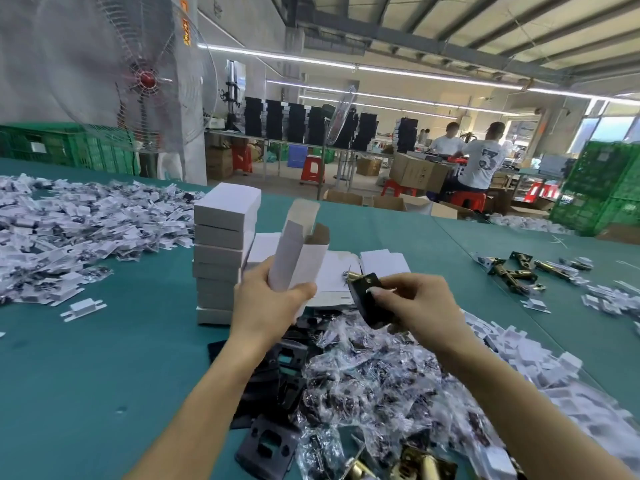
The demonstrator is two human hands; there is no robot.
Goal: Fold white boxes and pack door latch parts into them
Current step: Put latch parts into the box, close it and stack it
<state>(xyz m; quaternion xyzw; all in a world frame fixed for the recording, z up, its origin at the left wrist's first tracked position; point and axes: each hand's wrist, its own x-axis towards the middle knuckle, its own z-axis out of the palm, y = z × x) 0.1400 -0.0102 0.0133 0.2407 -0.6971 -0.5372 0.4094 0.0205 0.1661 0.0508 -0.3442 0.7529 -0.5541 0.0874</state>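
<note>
Left hand (273, 299): grip clenched round the lower end of an upright white box (298, 258), top flaps standing open, held just right of the stack of closed white boxes (221, 244).

Right hand (419, 306): grip pinching a black latch plate (367, 299) with a brass latch body (353, 276) showing at its upper edge, further right of the stack, close beside the held box but apart from it.

Flat box blanks (381, 263) lie right of the stack, behind both hands. On the green worktop (104, 358):
- clear bags of screws (374, 368) and black strike plates (270, 441) lie nearer than the stack
- loose brass latches (516, 271) lie far right of it
- a heap of white card inserts (69, 223) lies left of it

Writing: a large numeral, apparently "3", on a seated worker's shirt (485, 161) far behind the stack. Red characters on the pillar (186, 32) are too blurred to read.
</note>
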